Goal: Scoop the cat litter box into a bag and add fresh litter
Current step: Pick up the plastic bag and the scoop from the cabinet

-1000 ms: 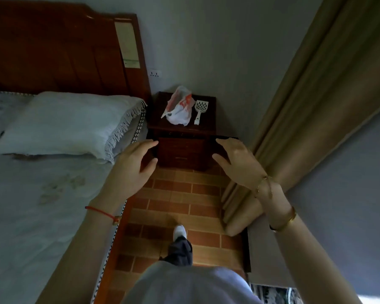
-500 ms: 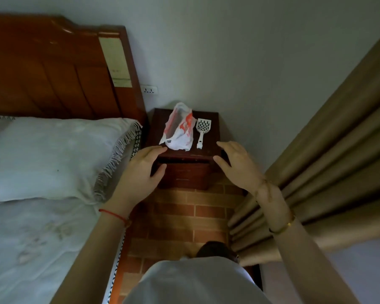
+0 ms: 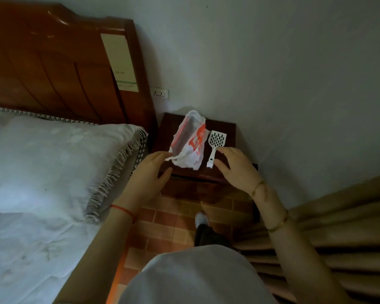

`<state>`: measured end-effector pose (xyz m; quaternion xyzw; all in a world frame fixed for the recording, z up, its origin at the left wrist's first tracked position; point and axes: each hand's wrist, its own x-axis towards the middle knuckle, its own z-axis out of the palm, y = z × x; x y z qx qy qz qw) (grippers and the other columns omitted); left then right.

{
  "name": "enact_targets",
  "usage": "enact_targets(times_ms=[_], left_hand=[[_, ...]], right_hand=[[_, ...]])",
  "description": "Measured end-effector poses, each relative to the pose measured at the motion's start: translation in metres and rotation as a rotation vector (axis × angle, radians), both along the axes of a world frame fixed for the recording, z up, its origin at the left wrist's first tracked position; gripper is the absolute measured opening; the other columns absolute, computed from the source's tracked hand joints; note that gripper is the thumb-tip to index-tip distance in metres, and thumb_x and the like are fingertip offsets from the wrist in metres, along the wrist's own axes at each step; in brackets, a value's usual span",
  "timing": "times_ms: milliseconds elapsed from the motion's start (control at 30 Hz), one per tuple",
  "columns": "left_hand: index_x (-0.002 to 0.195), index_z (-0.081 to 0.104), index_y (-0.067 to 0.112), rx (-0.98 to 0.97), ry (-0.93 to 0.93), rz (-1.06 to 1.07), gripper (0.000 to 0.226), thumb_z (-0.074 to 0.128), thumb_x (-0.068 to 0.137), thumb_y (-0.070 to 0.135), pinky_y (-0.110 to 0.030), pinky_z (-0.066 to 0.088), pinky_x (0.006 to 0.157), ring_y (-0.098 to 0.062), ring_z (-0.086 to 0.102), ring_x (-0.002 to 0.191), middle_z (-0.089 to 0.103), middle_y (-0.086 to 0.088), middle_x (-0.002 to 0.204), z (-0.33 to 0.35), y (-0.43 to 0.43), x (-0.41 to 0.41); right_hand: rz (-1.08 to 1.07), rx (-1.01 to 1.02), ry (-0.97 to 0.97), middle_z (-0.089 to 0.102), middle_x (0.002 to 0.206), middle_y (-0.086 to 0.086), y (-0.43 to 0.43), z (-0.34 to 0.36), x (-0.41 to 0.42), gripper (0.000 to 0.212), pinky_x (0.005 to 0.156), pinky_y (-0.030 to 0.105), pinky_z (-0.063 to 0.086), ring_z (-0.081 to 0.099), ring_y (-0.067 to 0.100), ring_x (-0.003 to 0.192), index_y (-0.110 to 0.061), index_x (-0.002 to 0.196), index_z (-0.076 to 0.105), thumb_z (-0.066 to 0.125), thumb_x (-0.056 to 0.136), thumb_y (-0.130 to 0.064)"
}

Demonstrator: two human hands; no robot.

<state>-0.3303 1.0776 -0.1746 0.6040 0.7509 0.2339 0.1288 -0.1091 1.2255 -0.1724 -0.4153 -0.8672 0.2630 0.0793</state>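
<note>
A crumpled white plastic bag (image 3: pixel 190 142) with orange print lies on a dark wooden nightstand (image 3: pixel 226 130). Right beside it on the right lies a white slotted litter scoop (image 3: pixel 215 144), handle toward me. My left hand (image 3: pixel 148 172) hovers with relaxed fingers just left of the bag, fingertips close to the bag's handle. My right hand (image 3: pixel 235 166) is spread, with its fingers close to the scoop's handle end, holding nothing. No litter box is in view.
A bed with a white pillow (image 3: pixel 53 163) and a wooden headboard (image 3: pixel 53 69) fills the left. Beige curtains (image 3: pixel 338 227) hang at the lower right. A wall socket (image 3: pixel 160 93) sits above the nightstand. Orange brick-pattern floor tiles (image 3: pixel 169 227) lie below, with my shoe (image 3: pixel 201 219) on them.
I have stepped closer to the nightstand. Both hands have moved forward, from in front of its drawer up to the bag and the scoop.
</note>
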Motion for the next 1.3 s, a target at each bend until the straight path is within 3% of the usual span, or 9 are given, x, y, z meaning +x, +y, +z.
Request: enact_targets(times_ms=[367,600,733,867,967,1100,1200,1233,1300], left_hand=[[0.123,0.063,0.016,-0.168,-0.160,0.270,0.031,0.056,0.093,0.022,-0.036,0.054,0.081,-0.023,0.065,0.100,0.065,-0.005,0.115,-0.044,0.139,-0.017],[0.092,0.068,0.004,-0.343,-0.295,0.540,0.014,0.056,0.090,0.010,-0.022,0.037,0.061,-0.028,0.065,0.082,0.066,-0.007,0.088,-0.082,0.185,-0.022],[0.066,0.046,0.009,-0.488,-0.420,0.700,0.028,0.053,0.092,0.016,-0.023,0.027,0.048,-0.020,0.049,0.062,0.046,0.000,0.062,-0.103,0.197,-0.031],[0.091,0.060,-0.001,-0.634,-0.759,0.819,0.037,0.051,0.095,0.034,-0.036,0.055,0.073,-0.033,0.066,0.088,0.067,-0.015,0.090,-0.147,0.204,-0.041],[0.120,0.054,0.000,-0.665,-0.988,0.975,0.055,0.052,0.093,0.049,-0.044,0.056,0.088,-0.034,0.067,0.096,0.064,-0.015,0.107,-0.170,0.212,-0.044],[0.126,0.048,0.004,-0.682,-1.251,1.098,0.050,0.041,0.101,0.047,-0.033,0.055,0.078,-0.025,0.064,0.087,0.059,-0.014,0.099,-0.181,0.231,-0.040],[0.124,0.045,0.010,-0.617,-1.329,1.155,0.043,0.034,0.103,0.046,-0.017,0.041,0.031,-0.017,0.050,0.054,0.046,-0.007,0.076,-0.186,0.246,-0.040],[0.126,0.045,0.010,-0.599,-1.393,1.223,0.046,0.038,0.101,0.049,-0.016,0.040,0.031,-0.018,0.050,0.060,0.048,-0.009,0.080,-0.197,0.247,-0.043],[0.134,0.046,0.002,-0.570,-1.471,1.300,0.055,0.046,0.099,0.044,-0.029,0.055,0.052,-0.023,0.058,0.081,0.056,-0.011,0.099,-0.223,0.245,-0.045]], right_hand=[[0.062,-0.174,-0.147,0.050,0.138,0.009,0.158,-0.050,-0.045,0.046,0.105,0.039,0.041,0.046,0.025,0.127,-0.009,0.138,0.046,0.046,0.099,-0.034],[0.084,-0.275,-0.244,0.053,0.133,0.010,0.207,-0.098,-0.076,0.043,0.100,0.040,0.045,0.052,0.024,0.120,-0.009,0.134,0.049,0.047,0.099,-0.033],[0.082,-0.306,-0.344,0.055,0.128,0.013,0.224,-0.130,-0.090,0.041,0.096,0.040,0.047,0.054,0.028,0.115,-0.006,0.129,0.052,0.046,0.099,-0.032],[0.060,-0.334,-0.433,0.057,0.123,0.017,0.234,-0.162,-0.099,0.039,0.091,0.039,0.049,0.057,0.031,0.109,-0.003,0.126,0.052,0.045,0.099,-0.031],[0.002,-0.364,-0.471,0.058,0.122,0.018,0.243,-0.185,-0.107,0.038,0.086,0.036,0.047,0.058,0.032,0.108,-0.002,0.124,0.051,0.044,0.099,-0.030],[-0.140,-0.387,-0.490,0.058,0.123,0.018,0.253,-0.220,-0.113,0.039,0.085,0.036,0.046,0.058,0.033,0.109,-0.003,0.128,0.047,0.043,0.100,-0.030],[-0.231,-0.414,-0.525,0.060,0.117,0.016,0.257,-0.248,-0.117,0.039,0.080,0.034,0.046,0.060,0.031,0.103,-0.004,0.123,0.047,0.044,0.098,-0.034],[-0.253,-0.418,-0.531,0.061,0.116,0.015,0.258,-0.256,-0.118,0.041,0.080,0.035,0.048,0.061,0.031,0.102,-0.004,0.122,0.048,0.045,0.097,-0.036],[-0.298,-0.412,-0.538,0.062,0.116,0.016,0.259,-0.273,-0.122,0.045,0.084,0.037,0.051,0.062,0.032,0.103,-0.003,0.121,0.051,0.048,0.096,-0.039]])
